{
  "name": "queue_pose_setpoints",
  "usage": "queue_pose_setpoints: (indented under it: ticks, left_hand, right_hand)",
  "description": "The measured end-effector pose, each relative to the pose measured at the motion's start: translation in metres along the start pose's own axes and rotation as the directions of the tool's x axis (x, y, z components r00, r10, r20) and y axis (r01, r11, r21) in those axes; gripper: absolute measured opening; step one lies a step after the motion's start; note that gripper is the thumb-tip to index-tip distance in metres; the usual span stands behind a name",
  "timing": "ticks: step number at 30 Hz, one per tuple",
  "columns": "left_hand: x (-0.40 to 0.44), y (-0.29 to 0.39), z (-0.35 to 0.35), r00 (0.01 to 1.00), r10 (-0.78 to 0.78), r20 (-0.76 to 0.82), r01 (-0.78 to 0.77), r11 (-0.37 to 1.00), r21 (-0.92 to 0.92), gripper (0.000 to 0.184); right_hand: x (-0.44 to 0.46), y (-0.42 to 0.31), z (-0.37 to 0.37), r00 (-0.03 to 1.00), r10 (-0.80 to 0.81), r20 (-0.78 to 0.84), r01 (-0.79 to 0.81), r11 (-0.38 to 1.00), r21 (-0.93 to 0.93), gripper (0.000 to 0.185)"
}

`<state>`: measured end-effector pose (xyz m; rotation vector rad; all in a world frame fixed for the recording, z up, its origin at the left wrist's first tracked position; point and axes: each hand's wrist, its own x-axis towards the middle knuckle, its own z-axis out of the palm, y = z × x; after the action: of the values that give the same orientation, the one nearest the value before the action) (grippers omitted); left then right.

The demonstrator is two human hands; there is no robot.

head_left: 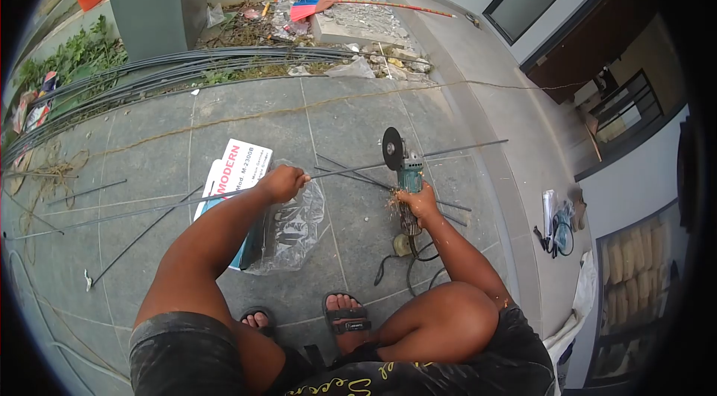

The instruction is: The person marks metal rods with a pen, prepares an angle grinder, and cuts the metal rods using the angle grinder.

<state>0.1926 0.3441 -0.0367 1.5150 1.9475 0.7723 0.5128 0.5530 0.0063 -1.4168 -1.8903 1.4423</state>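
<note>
My left hand (284,183) is closed round a long thin metal rod (172,205), which runs from the far left past my hand to the cutting disc. In my right hand (420,203) is a green angle grinder (410,181), held upright with its dark disc (392,148) at the top, touching or very near the rod. Orange sparks or bits show around the right hand. More cut rods lie crossed on the tiles under the grinder. Below my left forearm lie a white and teal box (243,164) and a clear plastic bag (295,235).
A bundle of long rods (149,63) lies along the back left, beside rubble and a red broom (310,6). The grinder's black cable (411,269) coils near my right foot. A step (485,172) runs along the right, with tools and a cord (556,231) on it.
</note>
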Motion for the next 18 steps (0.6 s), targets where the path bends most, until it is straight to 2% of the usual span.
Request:
queue_pose_setpoints:
  ticks: [3,7,9,13,16,18]
  left_hand:
    - [0.000,0.002,-0.002,1.000,-0.009,-0.003,0.009,1.000,0.003,0.041]
    - [-0.001,0.005,-0.005,1.000,0.000,0.000,0.000,1.000,-0.006,0.041]
    - [-0.002,0.009,-0.007,0.999,-0.041,0.028,0.041,0.999,0.010,0.039]
    - [0.001,0.002,-0.003,1.000,-0.019,0.011,0.019,1.000,0.008,0.041]
    - [0.002,0.002,-0.003,1.000,-0.011,0.015,0.011,1.000,0.013,0.042]
    - [0.002,0.001,-0.002,0.999,-0.028,0.023,0.027,0.999,0.025,0.041]
  right_hand:
    - [0.001,0.001,0.003,0.997,-0.041,-0.059,0.037,0.997,-0.065,0.037]
    - [0.000,-0.002,0.002,0.996,-0.018,-0.088,0.009,0.994,-0.108,0.038]
    - [0.006,0.006,0.002,0.996,0.003,-0.091,-0.011,0.996,-0.086,0.041]
    - [0.001,-0.001,0.001,0.999,0.025,-0.024,-0.026,0.999,-0.043,0.041]
    - [-0.001,-0.002,0.003,0.998,-0.047,-0.041,0.044,0.998,-0.049,0.032]
    - [-0.002,-0.002,0.004,0.999,-0.043,-0.017,0.044,0.997,0.064,0.029]
